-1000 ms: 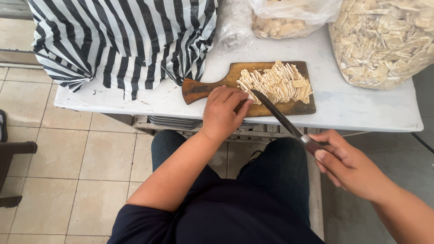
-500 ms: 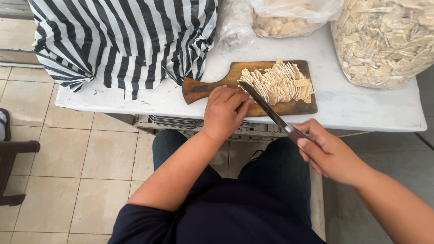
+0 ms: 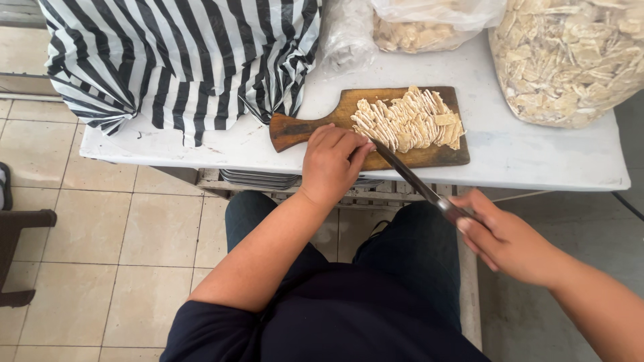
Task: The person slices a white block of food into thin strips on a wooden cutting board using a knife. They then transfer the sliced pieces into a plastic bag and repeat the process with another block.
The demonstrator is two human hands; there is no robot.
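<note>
**Knife meets a row of pale slices on a wooden board**

A black-and-white striped plastic bag point(image 3: 181, 60) slumps at the left end of a white table point(image 3: 537, 161). Just right of it lies a brown wooden cutting board point(image 3: 429, 157) with a short handle pointing left, near the table's front edge. On the board sits a tight row of thin, pale beige slices point(image 3: 409, 121) — stood on edge and leaning against one another, fanned from the board's middle toward its right end, with a few loose flat pieces at the right.

The left hand point(image 3: 332, 161) rests curled on the board's near-left part, fingertips tucked against the left end of the row. A long dark knife point(image 3: 402, 171) runs diagonally from that end of the slices down over the table edge to the right hand point(image 3: 506, 238), which is closed around the handle below table level. Clear bags of similar pale pieces point(image 3: 570, 60) stand at the back right.

Against the frame half a second earlier, the blade's tip sits a little further in toward the left fingertips, and the right hand appears slightly lower and further right — the left hand and the board are unchanged.
</note>
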